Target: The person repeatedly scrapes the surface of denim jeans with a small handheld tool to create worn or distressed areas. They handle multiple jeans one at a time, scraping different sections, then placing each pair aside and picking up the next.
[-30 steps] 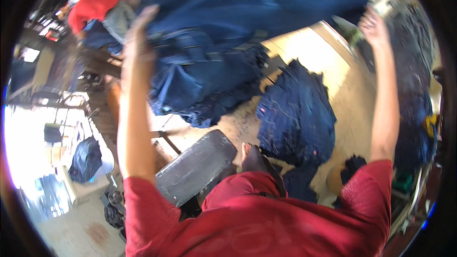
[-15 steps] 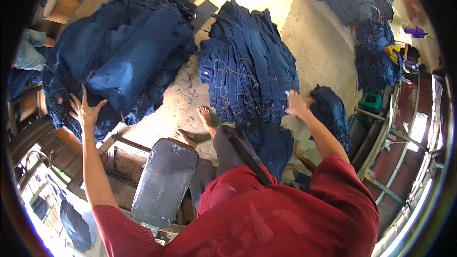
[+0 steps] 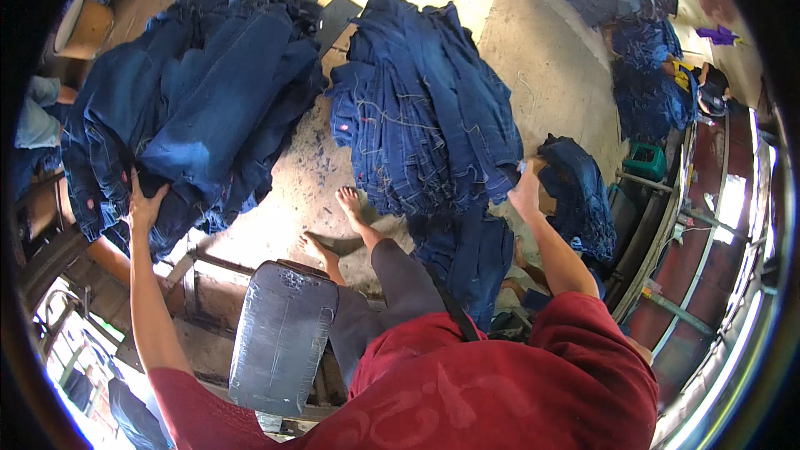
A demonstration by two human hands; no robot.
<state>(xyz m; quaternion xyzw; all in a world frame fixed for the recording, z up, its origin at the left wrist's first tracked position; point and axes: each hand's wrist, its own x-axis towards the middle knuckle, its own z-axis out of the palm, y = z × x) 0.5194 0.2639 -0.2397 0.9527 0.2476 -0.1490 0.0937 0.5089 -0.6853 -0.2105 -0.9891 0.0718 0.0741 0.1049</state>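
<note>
My left hand (image 3: pixel 143 205) presses flat, fingers spread, against the lower edge of a big heap of dark blue jeans (image 3: pixel 192 108) at the left. My right hand (image 3: pixel 527 192) reaches to the near right corner of a second, neater stack of blue jeans (image 3: pixel 425 108) in the middle and touches the top fabric there; whether it grips it I cannot tell. More jeans (image 3: pixel 467 258) hang below that stack by my knee. My bare feet (image 3: pixel 350 204) rest on the floor between the two piles.
A worn grey padded seat (image 3: pixel 283 333) is under me at lower centre. Another dark denim bundle (image 3: pixel 583 192) lies right of my right hand. Further jeans piles (image 3: pixel 650 92) and a green box (image 3: pixel 646 160) sit at the right. A person's arm (image 3: pixel 37 121) shows at far left.
The jeans I held up overhead a second ago now lie on the left heap. My left hand stays on that heap; my right hand has come down onto the middle stack.
</note>
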